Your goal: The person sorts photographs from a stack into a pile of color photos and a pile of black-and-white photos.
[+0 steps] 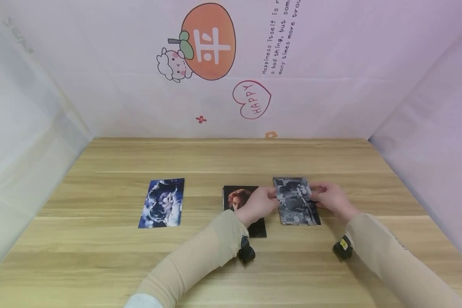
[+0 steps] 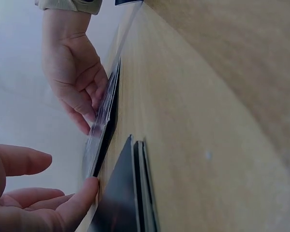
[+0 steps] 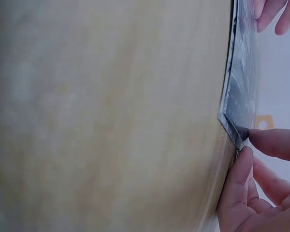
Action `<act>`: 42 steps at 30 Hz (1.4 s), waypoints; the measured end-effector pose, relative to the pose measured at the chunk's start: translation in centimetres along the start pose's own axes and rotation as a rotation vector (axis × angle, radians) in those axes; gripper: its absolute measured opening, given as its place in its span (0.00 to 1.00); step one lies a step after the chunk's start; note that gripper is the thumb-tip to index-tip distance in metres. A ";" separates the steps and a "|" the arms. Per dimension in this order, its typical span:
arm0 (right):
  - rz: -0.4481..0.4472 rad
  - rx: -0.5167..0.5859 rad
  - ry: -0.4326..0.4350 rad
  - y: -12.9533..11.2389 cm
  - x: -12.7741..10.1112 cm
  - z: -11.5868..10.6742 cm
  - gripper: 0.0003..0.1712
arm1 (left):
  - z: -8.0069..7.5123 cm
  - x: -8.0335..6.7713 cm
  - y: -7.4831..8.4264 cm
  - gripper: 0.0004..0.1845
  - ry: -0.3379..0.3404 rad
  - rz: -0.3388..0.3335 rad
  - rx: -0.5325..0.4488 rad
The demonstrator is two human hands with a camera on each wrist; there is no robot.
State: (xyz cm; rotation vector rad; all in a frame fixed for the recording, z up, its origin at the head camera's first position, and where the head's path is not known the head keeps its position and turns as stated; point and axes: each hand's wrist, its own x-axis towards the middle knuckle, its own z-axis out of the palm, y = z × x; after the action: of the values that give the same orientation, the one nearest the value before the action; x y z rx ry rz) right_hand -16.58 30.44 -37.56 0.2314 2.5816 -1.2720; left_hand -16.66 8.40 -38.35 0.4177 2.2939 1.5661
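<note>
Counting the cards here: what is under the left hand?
A dark portrait card lies on the table beneath the left hand. The left wrist view shows layered edges there, so likely a small stack; how many cards it holds cannot be told.

Card betw. both hands: grey/black monochrome photo print. Card under left hand: black w/ reddish-brown hair. Card well off to left hand's outer side: blue/white swirly print. Sleeves beige. Table light wood grain.
</note>
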 end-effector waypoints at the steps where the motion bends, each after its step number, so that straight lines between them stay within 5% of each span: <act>1: -0.002 -0.005 0.003 0.0 0.0 0.0 0.30 | 0.0 0.0 0.0 0.16 -0.007 0.008 0.008; 4: -0.006 -0.023 0.007 0.2 0.2 0.1 0.30 | -0.1 0.0 0.0 0.04 -0.023 0.032 0.016; 8: -0.009 -0.039 0.006 0.3 0.3 0.2 0.28 | -0.1 0.1 0.0 0.12 -0.035 0.042 0.012; 12: -0.012 -0.055 0.004 0.0 0.2 0.2 0.27 | -0.2 0.1 0.0 0.03 -0.034 0.027 0.011; 18: -0.013 -0.037 -0.020 -0.3 -0.2 -0.1 0.29 | -0.4 0.0 0.0 0.24 -0.026 -0.008 0.012; 28: -0.081 -0.129 -0.044 -1.4 -1.2 -1.3 0.33 | -1.0 -0.5 0.7 0.23 -0.033 -0.045 -0.050; 42: -0.157 -0.044 -0.077 -4.1 -2.7 0.9 0.30 | -2.4 -1.4 0.7 0.21 -0.005 -0.012 -0.116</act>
State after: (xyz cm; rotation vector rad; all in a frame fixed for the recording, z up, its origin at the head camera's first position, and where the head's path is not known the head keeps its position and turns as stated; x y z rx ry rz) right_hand -14.95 27.15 -34.17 -0.0296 2.6013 -1.2470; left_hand -16.37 6.05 -36.71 0.3764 2.1848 1.6797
